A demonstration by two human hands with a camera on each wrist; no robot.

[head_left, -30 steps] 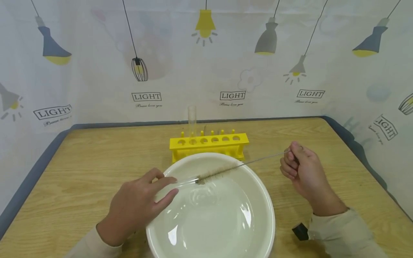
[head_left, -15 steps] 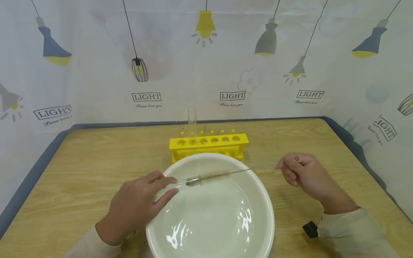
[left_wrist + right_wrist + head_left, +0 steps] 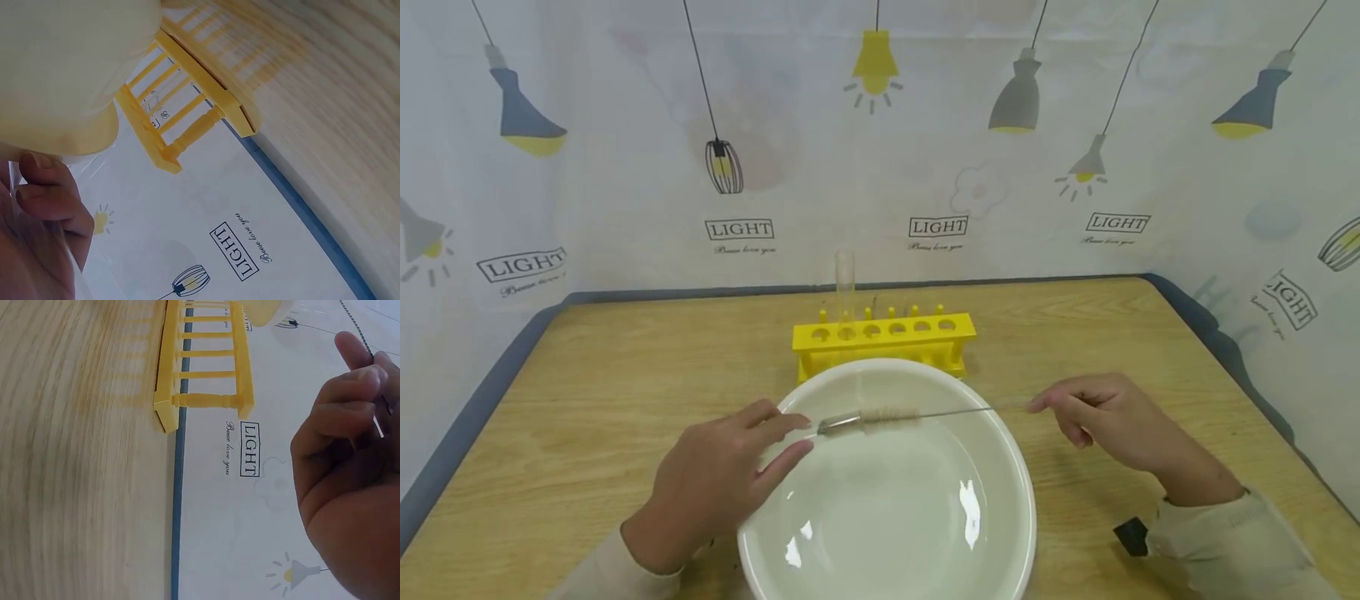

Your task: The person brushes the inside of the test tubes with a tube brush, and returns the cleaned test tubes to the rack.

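Observation:
Over the far part of a white basin (image 3: 1027, 492), my left hand (image 3: 722, 475) holds a clear glass test tube (image 3: 838, 424) lying nearly level, its mouth to the right. A test tube brush (image 3: 891, 415) has its tip inside that tube, and part of its pale bristles shows outside. To the right of the basin, my right hand (image 3: 1120, 429) pinches the brush's thin twisted wire handle (image 3: 355, 324). In the left wrist view the basin hides part of the tube, while the left fingers (image 3: 53, 203) curl round it.
A yellow test tube rack (image 3: 883, 331) stands just behind the basin, with one clear tube (image 3: 845, 279) upright in it. Water with bright reflections lies in the basin. A small black object (image 3: 1131, 537) sits by the right sleeve. Printed cloth walls enclose the wooden table (image 3: 625, 367).
My right hand has moved down and slightly right, then its fingers shifted left along the wire. The brush has gone further left into the tube and lies flatter. My left hand stays put.

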